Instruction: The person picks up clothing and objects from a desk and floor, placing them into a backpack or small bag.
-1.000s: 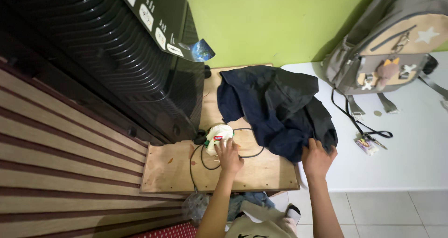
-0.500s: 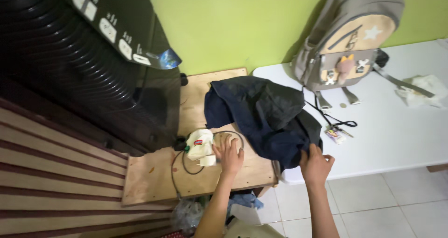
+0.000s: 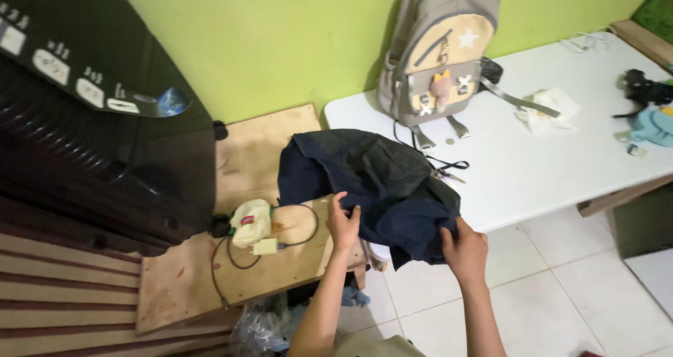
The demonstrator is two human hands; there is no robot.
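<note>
Green wall [image 3: 280, 42] backs a low plywood board [image 3: 252, 154] and a white table [image 3: 561, 168], and the dark navy garment [image 3: 371, 182] lies bunched across the seam between them. Your left hand [image 3: 343, 225] pinches its near edge, fingers curled over the cloth; your right hand [image 3: 464, 248] grips the lower corner that hangs off the table's front.

Just left of your left-hand grip sit a cream pouch [image 3: 251, 221], a small white charger [image 3: 266, 246] and a looped black cable [image 3: 294, 234]. If a fold catches that loop, I judge the charger could be dragged off the board. Beyond your right-hand grip, the grey backpack [image 3: 438, 49] trails a strap with keys [image 3: 449, 169] touching the cloth, so these may snag too.
</note>
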